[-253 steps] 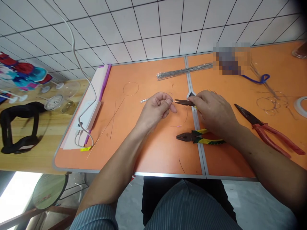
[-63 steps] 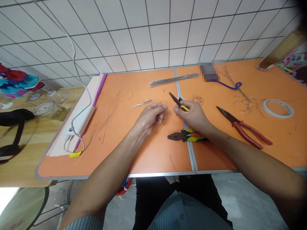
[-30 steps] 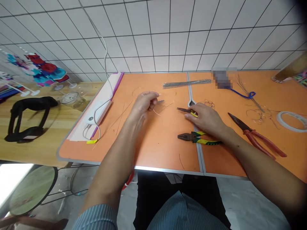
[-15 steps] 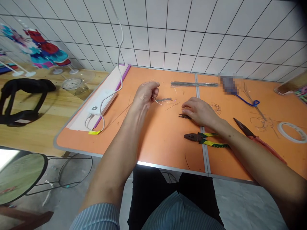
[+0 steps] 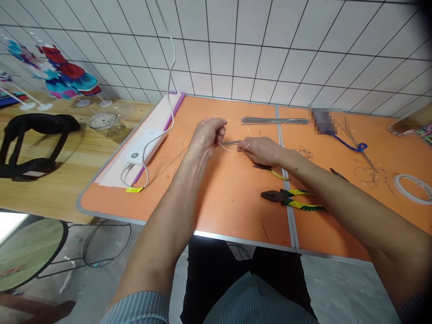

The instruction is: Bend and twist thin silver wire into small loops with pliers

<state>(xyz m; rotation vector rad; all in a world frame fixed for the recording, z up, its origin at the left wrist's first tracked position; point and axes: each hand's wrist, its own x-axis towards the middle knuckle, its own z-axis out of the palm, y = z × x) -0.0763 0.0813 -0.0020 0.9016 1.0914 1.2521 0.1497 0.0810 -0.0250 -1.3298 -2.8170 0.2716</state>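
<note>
My left hand is closed, pinching a thin, pale wire that curves out in a loop to the right. My right hand has its fingertips pressed together on the right side of this loop, just above the table. Between the hands lies a short bundle of grey wire pieces, partly hidden by the fingers. Small pliers with a yellow handle rest on the table just below my right hand. Larger combination pliers with green and yellow handles lie nearer the front edge.
A long bundle of straight wires lies at the back of the orange table. At the left is a white power strip with its cord. Tangled wire scraps and a white tape roll lie right, beyond my forearm.
My right hand has left the small pliers and moved left and slightly up to the wire loop. The pliers stay on the table. My left hand has hardly moved.
</note>
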